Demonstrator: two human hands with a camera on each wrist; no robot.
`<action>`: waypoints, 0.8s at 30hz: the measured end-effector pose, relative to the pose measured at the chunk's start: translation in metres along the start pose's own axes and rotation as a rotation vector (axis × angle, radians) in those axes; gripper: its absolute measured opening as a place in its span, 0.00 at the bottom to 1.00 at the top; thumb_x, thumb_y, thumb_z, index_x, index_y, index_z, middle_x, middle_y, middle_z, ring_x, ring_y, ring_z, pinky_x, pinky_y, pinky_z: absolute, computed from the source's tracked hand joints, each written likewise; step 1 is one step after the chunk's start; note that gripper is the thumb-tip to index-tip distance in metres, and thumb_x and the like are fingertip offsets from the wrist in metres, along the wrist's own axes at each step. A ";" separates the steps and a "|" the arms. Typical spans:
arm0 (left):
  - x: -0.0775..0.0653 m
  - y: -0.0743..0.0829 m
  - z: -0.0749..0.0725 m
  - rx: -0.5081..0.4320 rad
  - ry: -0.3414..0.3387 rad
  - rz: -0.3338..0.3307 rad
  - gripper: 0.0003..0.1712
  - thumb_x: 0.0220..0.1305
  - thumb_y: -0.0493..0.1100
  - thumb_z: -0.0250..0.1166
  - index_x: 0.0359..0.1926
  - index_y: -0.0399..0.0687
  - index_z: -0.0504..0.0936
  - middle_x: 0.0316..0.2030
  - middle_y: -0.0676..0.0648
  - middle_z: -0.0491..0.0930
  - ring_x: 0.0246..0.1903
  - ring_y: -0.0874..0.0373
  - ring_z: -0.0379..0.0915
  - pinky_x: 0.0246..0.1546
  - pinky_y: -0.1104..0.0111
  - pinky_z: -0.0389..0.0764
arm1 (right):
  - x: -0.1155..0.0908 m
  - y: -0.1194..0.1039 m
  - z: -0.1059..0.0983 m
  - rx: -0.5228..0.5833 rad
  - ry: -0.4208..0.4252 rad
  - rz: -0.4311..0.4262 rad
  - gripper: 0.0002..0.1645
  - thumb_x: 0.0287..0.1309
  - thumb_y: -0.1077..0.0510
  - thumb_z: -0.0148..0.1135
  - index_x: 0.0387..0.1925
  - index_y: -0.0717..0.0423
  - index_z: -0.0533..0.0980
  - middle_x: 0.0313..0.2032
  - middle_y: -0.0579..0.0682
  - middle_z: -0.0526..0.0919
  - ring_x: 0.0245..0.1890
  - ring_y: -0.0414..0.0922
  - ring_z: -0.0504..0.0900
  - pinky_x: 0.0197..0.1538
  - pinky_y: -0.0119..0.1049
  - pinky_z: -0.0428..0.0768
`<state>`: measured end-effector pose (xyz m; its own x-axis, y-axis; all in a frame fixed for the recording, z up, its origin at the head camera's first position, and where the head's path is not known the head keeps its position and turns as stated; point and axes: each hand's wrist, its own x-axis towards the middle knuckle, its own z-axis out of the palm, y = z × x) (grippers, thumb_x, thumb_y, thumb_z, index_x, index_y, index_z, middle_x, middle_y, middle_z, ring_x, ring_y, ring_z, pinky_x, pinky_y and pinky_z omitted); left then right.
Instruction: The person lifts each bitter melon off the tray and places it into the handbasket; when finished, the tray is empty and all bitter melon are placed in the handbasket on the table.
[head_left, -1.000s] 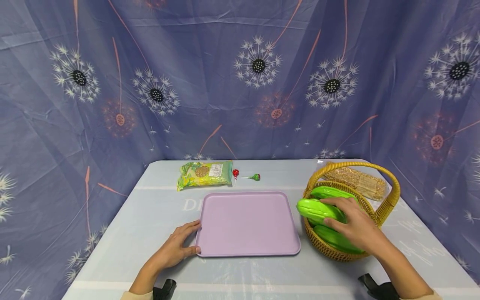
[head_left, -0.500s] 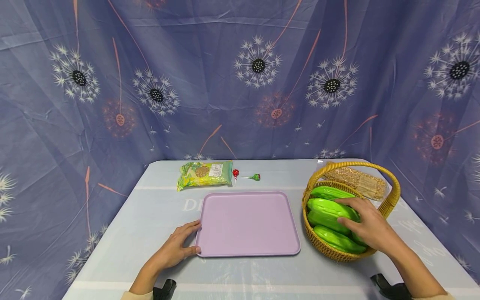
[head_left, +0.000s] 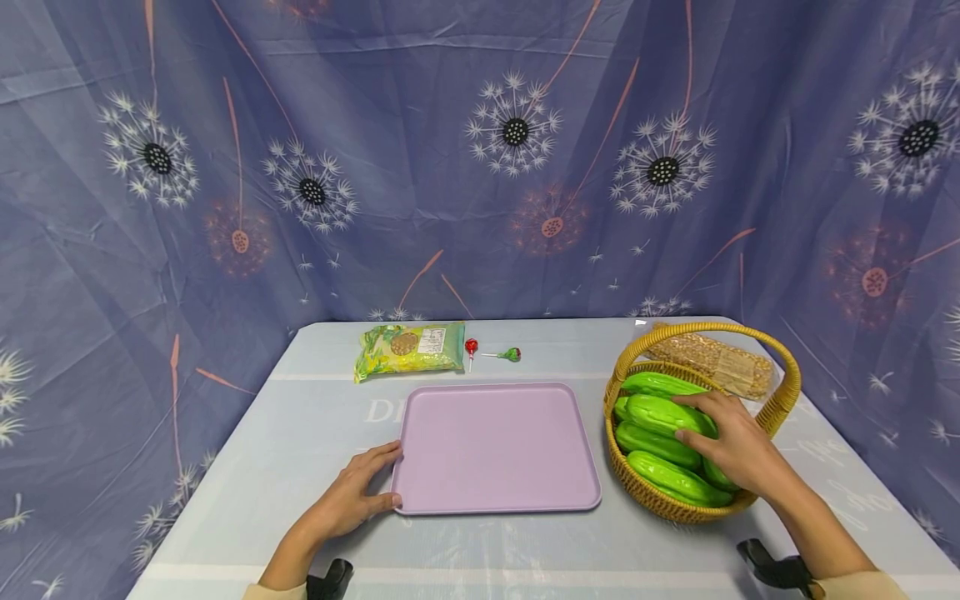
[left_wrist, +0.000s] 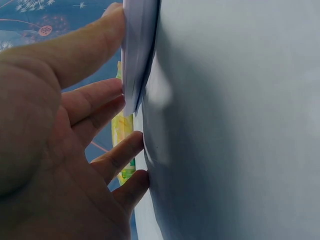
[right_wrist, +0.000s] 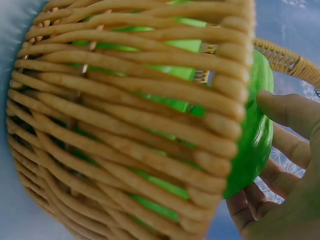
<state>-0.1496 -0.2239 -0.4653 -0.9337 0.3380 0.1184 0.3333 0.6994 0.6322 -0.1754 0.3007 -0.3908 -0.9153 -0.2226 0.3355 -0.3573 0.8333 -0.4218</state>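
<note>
My right hand (head_left: 727, 442) holds a glossy green, cucumber-shaped vegetable (head_left: 660, 414) between thumb and fingers, on top of several similar ones inside a woven basket (head_left: 660, 510). In the right wrist view, the thumb touches the green vegetable (right_wrist: 255, 125) just beyond the basket's rim, with the other fingers behind it. At the left edge of a lilac rectangular tray (head_left: 495, 450), my left hand (head_left: 352, 493) touches the rim with thumb and fingertips, the fingers spread and fairly straight. Up close in the left wrist view, the tray's edge (left_wrist: 136, 55) meets the thumb and two fingers.
A yellow-green packet (head_left: 411, 348) lies at the back left, with a red lollipop (head_left: 471, 344) and a green lollipop (head_left: 512, 354) beside it. Behind the basket is a clear bag of grain-like food (head_left: 712, 358). The basket's tall handle (head_left: 780, 367) arches over its right side.
My right hand has moved right, bringing the green vegetable from over the basket's left rim to among the others inside. My left hand and the tray have stayed put.
</note>
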 end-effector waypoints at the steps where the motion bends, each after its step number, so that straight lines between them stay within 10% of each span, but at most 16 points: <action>1: 0.000 0.000 0.000 0.001 0.000 0.000 0.40 0.52 0.54 0.69 0.63 0.41 0.70 0.67 0.44 0.65 0.65 0.39 0.58 0.61 0.40 0.60 | 0.000 0.001 0.001 -0.002 0.002 0.000 0.25 0.53 0.56 0.68 0.54 0.56 0.75 0.51 0.62 0.76 0.52 0.62 0.69 0.46 0.62 0.68; 24: 0.001 -0.001 0.001 0.012 0.004 0.012 0.39 0.52 0.53 0.69 0.62 0.41 0.71 0.67 0.44 0.66 0.64 0.39 0.59 0.60 0.40 0.60 | 0.009 0.014 0.018 -0.082 0.059 -0.037 0.24 0.50 0.58 0.69 0.51 0.57 0.77 0.44 0.59 0.77 0.45 0.57 0.72 0.41 0.53 0.70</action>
<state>-0.1508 -0.2241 -0.4665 -0.9302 0.3438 0.1290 0.3460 0.7030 0.6214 -0.1921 0.3015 -0.4094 -0.8883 -0.2261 0.3997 -0.3723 0.8641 -0.3387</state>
